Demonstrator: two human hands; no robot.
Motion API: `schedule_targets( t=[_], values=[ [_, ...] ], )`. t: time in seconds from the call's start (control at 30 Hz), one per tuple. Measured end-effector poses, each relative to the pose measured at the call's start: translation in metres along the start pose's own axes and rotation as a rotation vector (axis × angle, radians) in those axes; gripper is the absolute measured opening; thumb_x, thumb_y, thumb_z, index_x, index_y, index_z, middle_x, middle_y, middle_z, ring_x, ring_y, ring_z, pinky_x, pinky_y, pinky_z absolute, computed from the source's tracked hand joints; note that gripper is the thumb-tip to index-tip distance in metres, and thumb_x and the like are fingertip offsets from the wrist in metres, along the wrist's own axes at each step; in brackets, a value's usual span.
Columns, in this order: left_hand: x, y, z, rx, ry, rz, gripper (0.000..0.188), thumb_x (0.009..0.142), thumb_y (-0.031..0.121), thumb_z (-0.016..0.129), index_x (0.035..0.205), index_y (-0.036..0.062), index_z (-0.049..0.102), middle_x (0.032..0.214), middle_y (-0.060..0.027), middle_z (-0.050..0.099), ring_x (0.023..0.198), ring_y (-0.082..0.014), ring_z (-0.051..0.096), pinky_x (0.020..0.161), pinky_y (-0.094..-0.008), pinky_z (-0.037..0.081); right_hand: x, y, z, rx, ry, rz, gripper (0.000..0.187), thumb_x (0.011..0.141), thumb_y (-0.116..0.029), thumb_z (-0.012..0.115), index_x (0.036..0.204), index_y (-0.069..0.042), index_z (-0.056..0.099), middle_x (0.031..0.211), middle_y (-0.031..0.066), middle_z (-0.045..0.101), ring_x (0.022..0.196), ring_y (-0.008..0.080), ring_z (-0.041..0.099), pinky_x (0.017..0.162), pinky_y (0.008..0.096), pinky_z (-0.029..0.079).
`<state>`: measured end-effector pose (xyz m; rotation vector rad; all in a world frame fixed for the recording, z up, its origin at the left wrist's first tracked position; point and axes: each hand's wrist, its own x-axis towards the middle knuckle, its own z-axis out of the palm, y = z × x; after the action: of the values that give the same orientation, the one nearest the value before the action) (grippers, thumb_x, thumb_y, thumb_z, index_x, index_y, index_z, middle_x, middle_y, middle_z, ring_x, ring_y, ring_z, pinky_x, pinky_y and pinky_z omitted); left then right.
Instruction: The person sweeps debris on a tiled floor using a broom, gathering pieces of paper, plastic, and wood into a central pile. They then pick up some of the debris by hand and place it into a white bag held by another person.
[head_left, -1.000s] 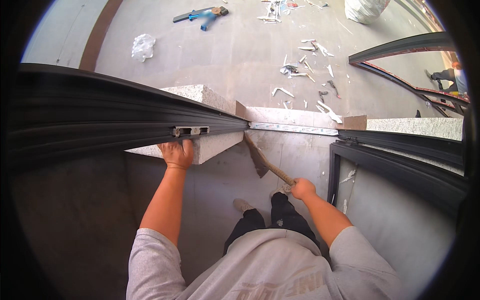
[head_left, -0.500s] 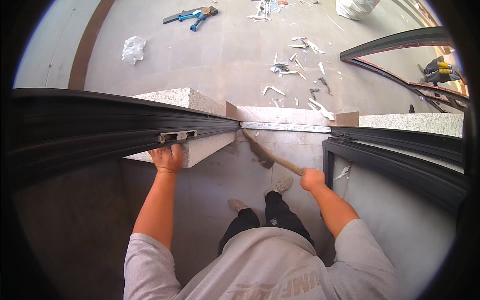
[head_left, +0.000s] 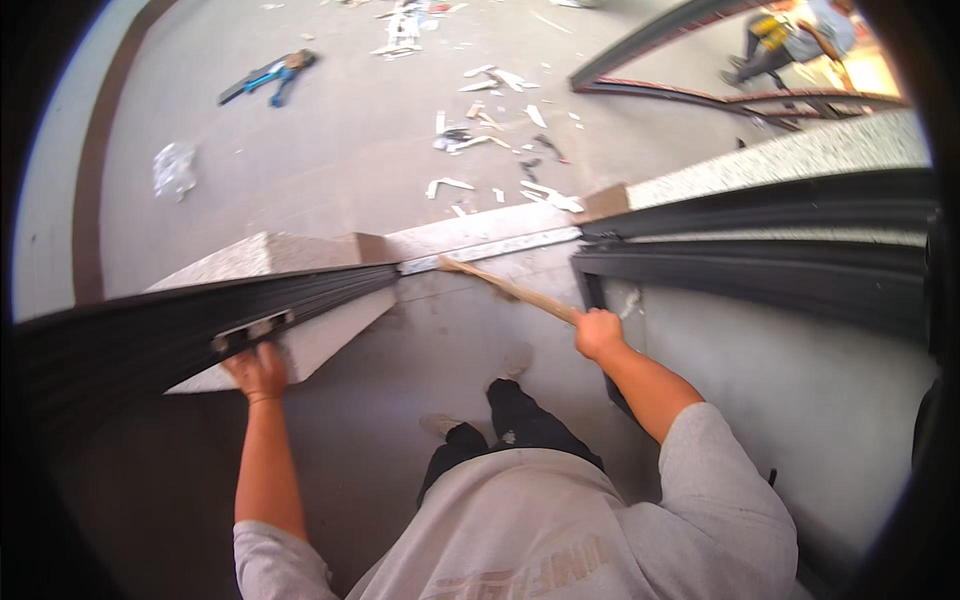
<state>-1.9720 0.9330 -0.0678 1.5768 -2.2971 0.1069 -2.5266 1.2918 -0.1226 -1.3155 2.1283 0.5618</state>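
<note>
My left hand (head_left: 257, 372) is closed on a short spirit level (head_left: 252, 330), which lies along the side of the long black metal frame (head_left: 330, 293). Some of its fingertips are hidden behind the level. In my right hand (head_left: 598, 333) is a long, light-brown wooden stick (head_left: 515, 291), gripped near its close end. The stick's far end is at the pale threshold strip (head_left: 530, 241) between the two black frame sides; whether it touches cannot be told.
White scraps (head_left: 505, 80) litter the floor beyond the threshold, with a blue-and-black tool (head_left: 270, 76) and clear plastic (head_left: 174, 170) farther left. Black frame members (head_left: 750, 275) run along the right. Another person (head_left: 800, 42) is at the far right, behind a leaning frame (head_left: 665, 40).
The view has swung, so the scene sits farther left and tilted. The stick's far end has shifted right along the threshold strip. My left hand stays at the level.
</note>
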Motion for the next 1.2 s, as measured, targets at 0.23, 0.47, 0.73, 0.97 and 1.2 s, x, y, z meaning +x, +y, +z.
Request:
schedule_targets(
  t=[0.23,0.47,0.73,0.97,1.2],
  values=[
    [0.02,0.014,-0.014,0.048,0.077,0.082,0.074,0.09,0.032,0.049,0.152,-0.0039,0.033,0.158,-0.0262,0.031,0.149,-0.0437,0.019,0.124,-0.0526,0.006,-0.16,0.02,0.061,0.629,0.032,0.484,0.047,0.091,-0.037,0.059,0.128,-0.008,0.057,0.103,0.0253,0.069,0.093,0.045,0.067,0.083,0.0522,0.054],
    [0.032,0.016,-0.012,0.074,0.197,0.169,0.081,0.091,0.035,0.049,0.156,-0.006,0.022,0.161,-0.029,0.022,0.15,-0.0441,0.017,0.125,-0.0517,0.007,-0.357,0.043,0.165,0.708,-0.197,0.976,0.046,0.086,-0.046,0.061,0.102,-0.004,0.068,0.103,0.0246,0.07,0.1,0.0437,0.067,0.086,0.0512,0.053],
    [0.042,0.004,-0.013,0.132,0.253,0.218,0.082,0.091,0.039,0.051,0.155,-0.0061,0.026,0.159,-0.028,0.027,0.149,-0.0425,0.021,0.125,-0.0498,0.011,-0.399,0.095,0.17,0.445,-0.185,1.117,0.039,0.085,-0.038,0.063,0.103,-0.003,0.068,0.099,0.0229,0.072,0.094,0.04,0.07,0.083,0.0502,0.056],
    [0.056,0.028,-0.018,0.018,0.35,0.361,0.072,0.085,0.03,0.058,0.147,-0.0032,0.04,0.151,-0.0259,0.041,0.143,-0.0425,0.033,0.122,-0.0504,0.02,-0.386,0.152,0.197,0.197,-0.102,1.022,0.035,0.088,-0.03,0.065,0.113,-0.006,0.066,0.097,0.0162,0.073,0.094,0.0319,0.072,0.081,0.0444,0.058],
    [0.058,0.03,-0.018,-0.038,0.429,0.409,0.072,0.085,0.03,0.059,0.15,0.0039,0.042,0.152,-0.0161,0.045,0.143,-0.0374,0.035,0.123,-0.0485,0.02,-0.398,0.14,0.204,0.375,-0.39,1.106,0.031,0.09,-0.025,0.062,0.114,-0.009,0.073,0.115,0.0114,0.073,0.105,0.0294,0.071,0.087,0.041,0.057]
  ],
)
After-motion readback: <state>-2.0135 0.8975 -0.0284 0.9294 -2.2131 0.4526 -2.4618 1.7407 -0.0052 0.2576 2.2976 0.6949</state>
